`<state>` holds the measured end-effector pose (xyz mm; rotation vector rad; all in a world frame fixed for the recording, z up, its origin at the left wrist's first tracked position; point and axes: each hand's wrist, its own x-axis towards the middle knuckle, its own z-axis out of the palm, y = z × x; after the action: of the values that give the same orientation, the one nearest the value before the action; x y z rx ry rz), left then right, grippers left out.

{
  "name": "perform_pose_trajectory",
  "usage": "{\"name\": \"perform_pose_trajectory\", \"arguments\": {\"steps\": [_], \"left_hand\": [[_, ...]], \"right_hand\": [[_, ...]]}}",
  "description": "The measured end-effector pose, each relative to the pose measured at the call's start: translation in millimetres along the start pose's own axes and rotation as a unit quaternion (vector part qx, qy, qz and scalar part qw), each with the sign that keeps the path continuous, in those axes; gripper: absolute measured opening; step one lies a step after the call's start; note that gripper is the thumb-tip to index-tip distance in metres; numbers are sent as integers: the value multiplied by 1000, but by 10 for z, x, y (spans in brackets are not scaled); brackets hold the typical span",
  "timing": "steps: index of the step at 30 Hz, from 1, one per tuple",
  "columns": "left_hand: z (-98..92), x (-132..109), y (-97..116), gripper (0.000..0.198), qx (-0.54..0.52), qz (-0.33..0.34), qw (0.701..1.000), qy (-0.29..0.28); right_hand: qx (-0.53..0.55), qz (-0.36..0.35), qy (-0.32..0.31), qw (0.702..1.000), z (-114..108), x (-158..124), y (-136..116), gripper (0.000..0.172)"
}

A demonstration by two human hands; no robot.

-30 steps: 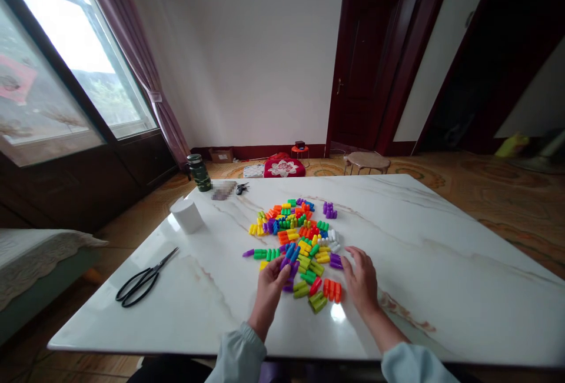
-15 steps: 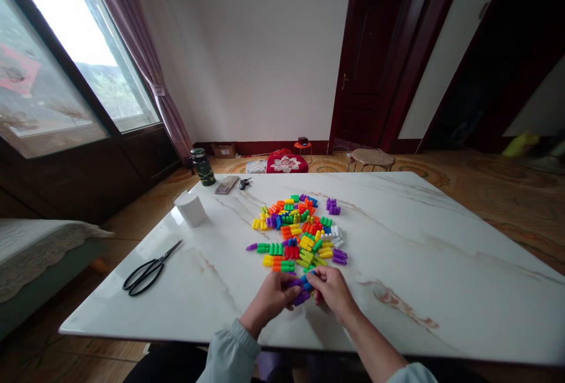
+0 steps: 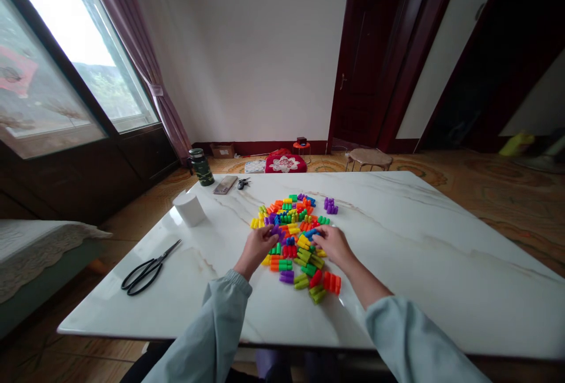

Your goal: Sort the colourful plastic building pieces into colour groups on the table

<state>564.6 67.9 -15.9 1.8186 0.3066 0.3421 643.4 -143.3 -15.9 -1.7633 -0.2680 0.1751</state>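
Observation:
A heap of bright plastic building blocks point(image 3: 289, 251), bullet-shaped and joined in short rows, spreads over the white marble-patterned table point(image 3: 397, 253). My left hand point(image 3: 258, 247) is closed on a purple block point(image 3: 278, 232) above the left side of the heap. On the right side, my right hand point(image 3: 332, 243) pinches a blue block point(image 3: 311, 234). The two held blocks are apart. Nearest to me lie a red block point(image 3: 332, 283), a purple block point(image 3: 286, 277) and several olive-green ones. A purple cluster point(image 3: 331, 205) sits alone beyond my right hand.
Black-handled scissors point(image 3: 150, 268) lie on the left of the table. Behind them stand a white paper roll point(image 3: 189, 209) and a camouflage bottle point(image 3: 202, 167), with a phone point(image 3: 226, 185) and keys point(image 3: 243, 183) alongside. A stool point(image 3: 369, 157) is beyond the far edge.
Both hands have moved forward from the near side of the heap and drawn apart. The purple and blue blocks, together before, are now in separate hands. Near blocks have come into view.

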Motion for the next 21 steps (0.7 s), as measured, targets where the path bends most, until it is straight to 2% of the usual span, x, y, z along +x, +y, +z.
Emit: {"name": "perform_pose_trajectory", "arguments": {"steps": [3, 5, 8, 9, 11, 14, 16, 21], "left_hand": [[57, 40, 50, 50, -5, 98, 995, 5], [68, -66, -12, 45, 17, 146, 989, 11], [75, -364, -232, 35, 125, 209, 970, -7], [79, -473, -317, 37, 169, 224, 960, -29], [95, -661, -469, 52, 256, 249, 932, -66], [129, -801, -604, 85, 362, 264, 889, -96], [155, -795, -636, 95, 401, 258, 874, -93], [226, -615, -640, 89, 426, 230, 872, -68]], "right_hand": [[14, -98, 27, 995, -7, 25, -176, 31], [-17, -126, 48, 991, -59, -50, -159, 32], [-85, -144, 67, 984, -153, -240, 96, 25], [-107, -152, 72, 980, -179, -310, 220, 23], [-149, -165, 80, 972, -215, -447, 469, 21], [-200, -169, 90, 961, -222, -630, 750, 23], [-236, -172, 102, 951, -204, -730, 853, 24], [-304, -194, 133, 923, -151, -803, 894, 22]]}}
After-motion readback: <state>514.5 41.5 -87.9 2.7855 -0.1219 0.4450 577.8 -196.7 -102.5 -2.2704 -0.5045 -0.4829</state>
